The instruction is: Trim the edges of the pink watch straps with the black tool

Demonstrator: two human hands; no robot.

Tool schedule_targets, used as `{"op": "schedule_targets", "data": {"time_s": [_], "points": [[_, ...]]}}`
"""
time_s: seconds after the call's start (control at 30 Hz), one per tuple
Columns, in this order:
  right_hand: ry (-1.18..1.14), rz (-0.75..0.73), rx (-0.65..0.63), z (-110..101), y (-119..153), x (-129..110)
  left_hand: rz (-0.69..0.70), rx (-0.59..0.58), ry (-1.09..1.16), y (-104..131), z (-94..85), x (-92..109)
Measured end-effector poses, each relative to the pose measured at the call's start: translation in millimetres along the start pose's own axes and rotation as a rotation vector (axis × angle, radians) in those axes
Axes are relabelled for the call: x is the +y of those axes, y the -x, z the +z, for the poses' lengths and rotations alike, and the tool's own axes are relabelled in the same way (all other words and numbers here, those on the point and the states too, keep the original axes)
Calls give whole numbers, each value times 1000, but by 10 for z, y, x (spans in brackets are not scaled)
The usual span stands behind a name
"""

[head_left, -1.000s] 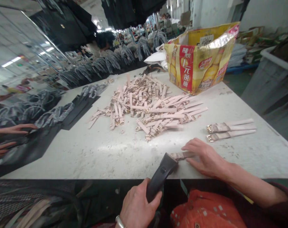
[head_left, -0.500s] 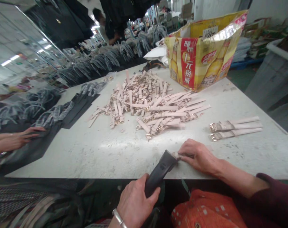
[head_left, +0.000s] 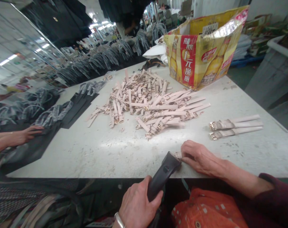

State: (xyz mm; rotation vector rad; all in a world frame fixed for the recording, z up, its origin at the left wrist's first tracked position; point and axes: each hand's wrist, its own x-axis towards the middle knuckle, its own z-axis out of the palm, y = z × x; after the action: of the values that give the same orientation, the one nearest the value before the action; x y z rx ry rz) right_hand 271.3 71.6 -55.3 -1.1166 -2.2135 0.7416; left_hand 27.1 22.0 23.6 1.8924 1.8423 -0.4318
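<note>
My left hand [head_left: 140,202], with a silver bangle at its wrist, is wrapped round a black handheld tool [head_left: 163,173]. The tool's wide head touches or nearly touches a small pale pink strap [head_left: 177,155] at the table's front edge. Pinched fingers of my right hand [head_left: 201,158] hold that strap, and most of it is hidden under them. Beyond my hands lies a large heap of pale pink straps with gold buckles [head_left: 144,98]. A few similar straps [head_left: 236,126] lie side by side at the right, buckles toward the left.
A yellow beer carton [head_left: 206,57] stands at the back of the white table [head_left: 87,158]. Another person's hands [head_left: 22,136] rest on dark pieces [head_left: 47,141] at the left. A grey bin [head_left: 274,69] is beyond the right edge; grey bundles [head_left: 106,58] line the back.
Both of my hands, the black tool and the held strap have shifted slightly to the right. The person in the background is now mostly hidden behind the hanging dark items.
</note>
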Motion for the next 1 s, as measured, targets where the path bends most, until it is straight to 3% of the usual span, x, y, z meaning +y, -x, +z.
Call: {"op": "schedule_targets", "data": {"time_s": [0.13,0.23,0.43,0.57,0.67,0.9,1.0], "points": [[-6,59,0,-34,-48,-53,-3,5,38,35,6,-47],[-149,81,27,-84,-147,-130,-17,21,74,77,-8,-95],[-452,57,248,-60,-371,-271,-10,25,145,231,-82,-155],[-360,163,91,30,-342,-263,-22,27,148,267,-80,-171],[-348,262,61,80,-270,-209,-30,30,141,239,-48,-175],[-740,324,5,149,-282,-142,-18,47,157,210,-2,-181],[-883,377,-75,143,-292,-188,-17,46,159,227,-5,-192]]}}
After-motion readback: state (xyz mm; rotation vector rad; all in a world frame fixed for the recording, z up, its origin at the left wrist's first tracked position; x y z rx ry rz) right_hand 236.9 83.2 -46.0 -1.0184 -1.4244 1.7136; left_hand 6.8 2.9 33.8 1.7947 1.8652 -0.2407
